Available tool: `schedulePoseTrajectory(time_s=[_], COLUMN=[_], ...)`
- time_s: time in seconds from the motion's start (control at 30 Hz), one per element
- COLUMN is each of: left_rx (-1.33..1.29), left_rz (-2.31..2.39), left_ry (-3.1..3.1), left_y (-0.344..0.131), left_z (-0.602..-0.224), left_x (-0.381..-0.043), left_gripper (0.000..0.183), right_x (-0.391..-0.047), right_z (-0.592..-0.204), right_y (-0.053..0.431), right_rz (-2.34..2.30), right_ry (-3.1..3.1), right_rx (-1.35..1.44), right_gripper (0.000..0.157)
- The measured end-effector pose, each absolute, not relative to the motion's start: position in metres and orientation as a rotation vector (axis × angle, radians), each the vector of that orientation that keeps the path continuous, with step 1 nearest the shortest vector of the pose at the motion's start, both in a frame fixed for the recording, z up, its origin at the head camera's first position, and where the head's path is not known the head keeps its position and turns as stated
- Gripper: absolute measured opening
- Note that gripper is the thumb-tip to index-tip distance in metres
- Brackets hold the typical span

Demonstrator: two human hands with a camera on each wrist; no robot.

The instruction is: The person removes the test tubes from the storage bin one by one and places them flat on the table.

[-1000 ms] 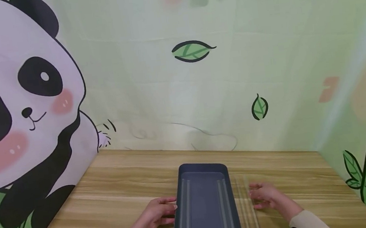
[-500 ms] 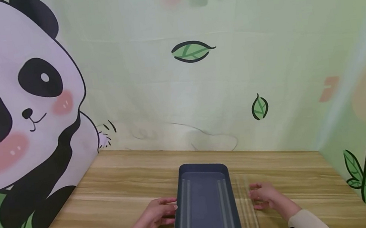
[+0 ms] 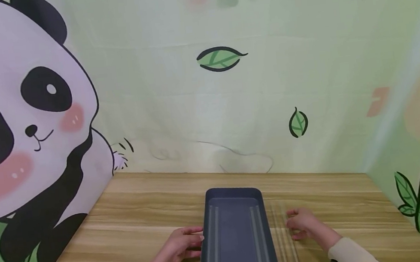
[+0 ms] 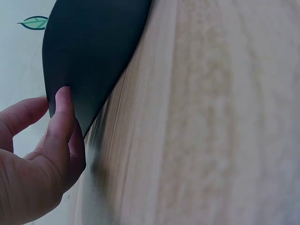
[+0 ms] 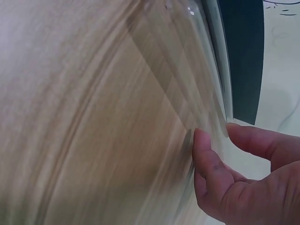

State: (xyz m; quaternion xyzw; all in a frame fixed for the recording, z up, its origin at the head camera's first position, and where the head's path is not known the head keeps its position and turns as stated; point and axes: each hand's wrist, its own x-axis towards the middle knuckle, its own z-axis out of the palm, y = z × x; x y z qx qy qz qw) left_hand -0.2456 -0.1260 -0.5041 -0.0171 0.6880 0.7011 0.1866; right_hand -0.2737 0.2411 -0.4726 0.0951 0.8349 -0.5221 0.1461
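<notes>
A dark blue rectangular tray [image 3: 234,232] lies lengthwise on the wooden table. My left hand [image 3: 182,244] is at its left side; in the left wrist view, fingertips [image 4: 63,96] of this hand rest against the tray's outer wall [image 4: 89,42]. To the right of the tray lie two clear, slender rods, the nearer to the tray [image 3: 281,244] and the outer one [image 3: 294,253]. My right hand [image 3: 304,224] is beside the outer rod, fingertips right at it. In the right wrist view, a gap shows between thumb [image 5: 248,138] and fingers.
Pale, see-through strips run lengthwise inside the tray, a left pair [image 3: 213,243] and a right pair [image 3: 260,242]. Behind the wooden table [image 3: 156,206] stands a light green printed backdrop [image 3: 176,109], with a panda picture [image 3: 47,136] on the left.
My right hand and forearm have shifted very slightly. The left hand, the tray and the rods stay nearly where they were.
</notes>
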Motion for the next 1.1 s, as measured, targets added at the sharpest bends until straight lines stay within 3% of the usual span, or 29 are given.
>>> schedulePoseTrajectory(time_s=[0.77, 1.1], left_rx=[-0.029, -0.027], left_rz=[1.978, 1.975], left_ry=[1.929, 1.930], left_y=[-0.125, -0.126], left_z=[-0.504, -0.505], left_x=[-0.245, -0.245], left_gripper=[0.054, 0.055], right_x=[-0.271, -0.262], right_z=[-0.469, -0.445], right_y=[0.246, 0.249], right_rz=[-1.504, -1.612], right_ry=[2.394, 2.345], right_rx=[0.263, 0.198], right_gripper=[0.054, 0.053])
